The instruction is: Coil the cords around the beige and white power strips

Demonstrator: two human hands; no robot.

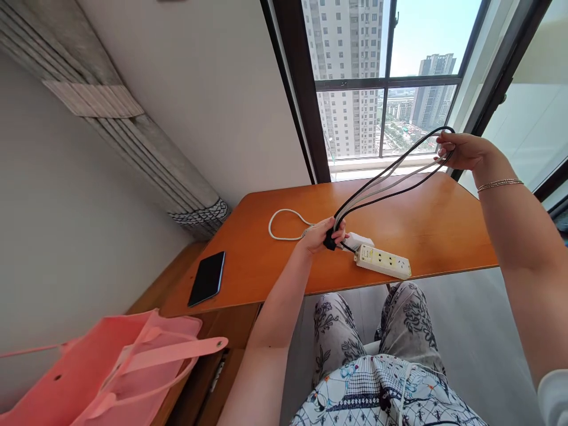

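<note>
Your left hand grips the near end of a long, looped bundle of black and white cables, which slants far-right above the orange-brown wooden table to your right hand, pinching its far bend.

On the orange-brown tabletop, a dark-screened phone is laid at left, white cable is looped centrally, and a white block and power strip are set near the front edge.
</note>
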